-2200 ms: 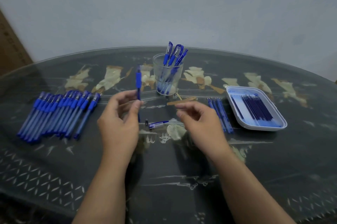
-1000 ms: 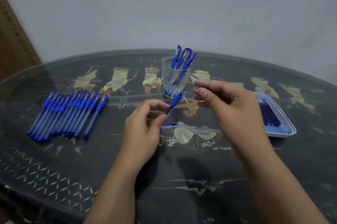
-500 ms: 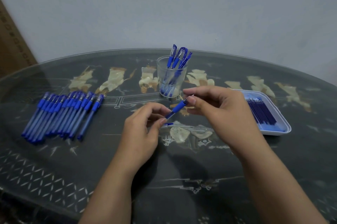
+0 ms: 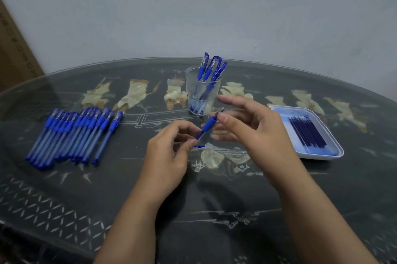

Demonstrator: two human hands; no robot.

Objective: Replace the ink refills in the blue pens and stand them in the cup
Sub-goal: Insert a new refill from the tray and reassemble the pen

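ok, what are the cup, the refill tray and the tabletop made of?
Cup: clear, smooth, probably glass or hard plastic; pens show through its side. Refill tray: white, matte, likely thin moulded plastic, with rounded corners and raised rim. Tabletop: glossy glass sheet, seemingly over a dark patterned surface; it shows reflections.

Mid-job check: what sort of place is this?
Likely a room in a home, not a workshop: an ornate glass-topped table, a plain painted wall close behind it, and a cardboard box at the far left.
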